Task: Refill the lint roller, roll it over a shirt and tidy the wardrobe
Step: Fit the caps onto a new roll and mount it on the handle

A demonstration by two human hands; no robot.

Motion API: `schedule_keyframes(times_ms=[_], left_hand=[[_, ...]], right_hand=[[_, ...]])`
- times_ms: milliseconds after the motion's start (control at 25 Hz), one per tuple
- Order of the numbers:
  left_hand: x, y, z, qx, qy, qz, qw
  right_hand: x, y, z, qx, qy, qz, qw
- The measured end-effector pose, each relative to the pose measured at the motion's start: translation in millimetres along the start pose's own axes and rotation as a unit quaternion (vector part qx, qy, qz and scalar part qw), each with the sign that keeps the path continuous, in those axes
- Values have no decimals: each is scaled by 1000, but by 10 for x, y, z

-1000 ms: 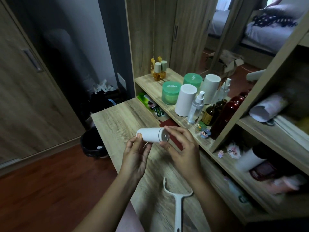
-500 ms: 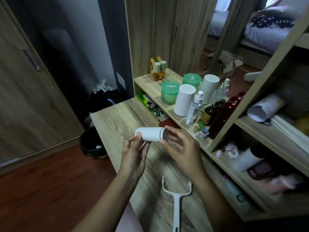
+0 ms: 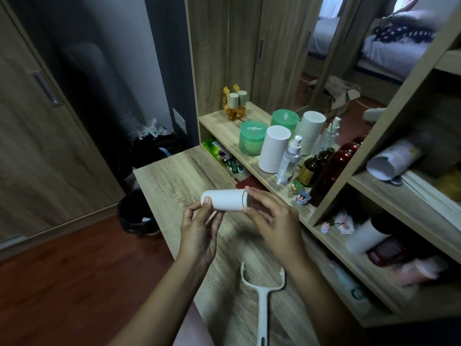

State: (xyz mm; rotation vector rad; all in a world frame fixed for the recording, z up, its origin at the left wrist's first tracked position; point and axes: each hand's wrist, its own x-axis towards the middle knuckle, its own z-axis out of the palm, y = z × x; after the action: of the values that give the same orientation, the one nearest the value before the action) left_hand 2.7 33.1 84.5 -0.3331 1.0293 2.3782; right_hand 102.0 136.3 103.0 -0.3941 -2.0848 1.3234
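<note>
change: refill roll (image 3: 225, 200) barely shifted (kept level)
left hand (image 3: 198, 234): one end pinched
right hand (image 3: 274, 224): other end pinched
handle (image 3: 262, 308): laid below wrists

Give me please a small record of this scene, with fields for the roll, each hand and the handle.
white roll: held level above the table
left hand: grips its left end
right hand: fingertips pinch its capped right end
roller handle: lies on the table, fork empty, nearer the person

A white roller handle (image 3: 263, 310) lies flat on the wooden desk (image 3: 174, 176), forked end pointing away.
</note>
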Motion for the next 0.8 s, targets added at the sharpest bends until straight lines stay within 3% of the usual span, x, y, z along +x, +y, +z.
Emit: schedule_keyframes(times_ms=[280,440,640,800], left_hand=[[-22,2,-2,3,7,-16,1000],[-20,0,-2,-9,20,-35,999],[-3,66,-12,20,1,-36,999],[-34,33,34,15,-2,-17,1000]], right_hand=[[17,-33,-2,-115,5,-72,991],[30,9,37,-116,7,-84,990],[37,-13,-84,-2,-40,44,998],[73,-31,-118,160,-32,133,978]])
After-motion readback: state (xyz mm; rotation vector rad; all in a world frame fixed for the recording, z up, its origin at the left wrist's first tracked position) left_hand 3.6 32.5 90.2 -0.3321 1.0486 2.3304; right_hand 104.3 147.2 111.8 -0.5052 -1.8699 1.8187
